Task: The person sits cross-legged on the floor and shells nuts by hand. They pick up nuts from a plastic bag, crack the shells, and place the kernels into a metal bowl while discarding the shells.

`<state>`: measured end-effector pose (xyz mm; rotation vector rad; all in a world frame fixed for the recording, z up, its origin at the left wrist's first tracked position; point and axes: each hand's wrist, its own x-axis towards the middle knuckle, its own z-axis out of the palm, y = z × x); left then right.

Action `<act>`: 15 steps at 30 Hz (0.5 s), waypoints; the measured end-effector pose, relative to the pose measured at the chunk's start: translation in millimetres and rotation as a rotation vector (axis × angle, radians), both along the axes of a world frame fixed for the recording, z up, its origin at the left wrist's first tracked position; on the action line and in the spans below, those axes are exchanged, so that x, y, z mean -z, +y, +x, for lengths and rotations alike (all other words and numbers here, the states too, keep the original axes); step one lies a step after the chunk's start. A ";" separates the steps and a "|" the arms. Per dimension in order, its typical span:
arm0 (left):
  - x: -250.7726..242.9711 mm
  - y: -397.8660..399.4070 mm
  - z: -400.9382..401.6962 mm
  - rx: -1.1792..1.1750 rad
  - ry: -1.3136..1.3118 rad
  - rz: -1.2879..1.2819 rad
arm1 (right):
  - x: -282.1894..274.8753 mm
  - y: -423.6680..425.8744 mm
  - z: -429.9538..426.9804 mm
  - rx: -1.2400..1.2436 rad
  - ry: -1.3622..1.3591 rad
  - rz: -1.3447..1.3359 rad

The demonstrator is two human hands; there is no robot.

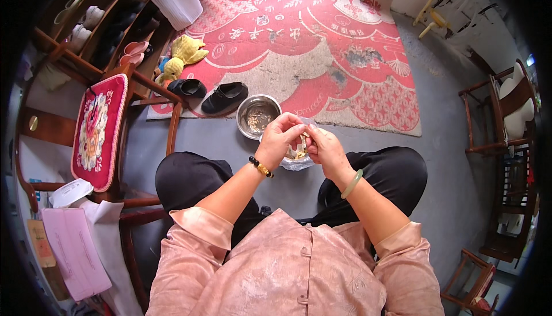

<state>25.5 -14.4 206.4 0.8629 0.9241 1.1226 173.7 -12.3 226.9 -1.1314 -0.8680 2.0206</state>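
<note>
My left hand, a beaded bracelet on its wrist, meets my right hand just in front of my knees. Between the fingertips is a small yellowish piece, partly covered by the fingers; it may be a shell or a seed. Directly below sits a container lined with clear plastic, with more yellowish pieces inside, half hidden by the hands. Beyond my left wrist stands a round stainless steel bowl holding a scatter of small pale kernels. A pale green bangle circles my right wrist.
Black shoes and a yellow plush toy lie by the worn red mat. To the left are a wooden chair with a red cushion, a shoe rack and a pink box. Another wooden chair stands right.
</note>
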 end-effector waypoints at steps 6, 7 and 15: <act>1.8 4.4 -5.3 -0.132 -0.119 -0.188 | 3.0 -4.3 -5.1 0.015 -0.083 -0.015; 3.3 5.0 -7.8 -0.146 -0.127 -0.207 | 4.0 -4.0 -5.2 0.023 -0.089 -0.027; 26.0 29.6 -39.0 -0.346 -0.110 -0.256 | 12.7 4.8 -1.0 0.041 -0.125 -0.090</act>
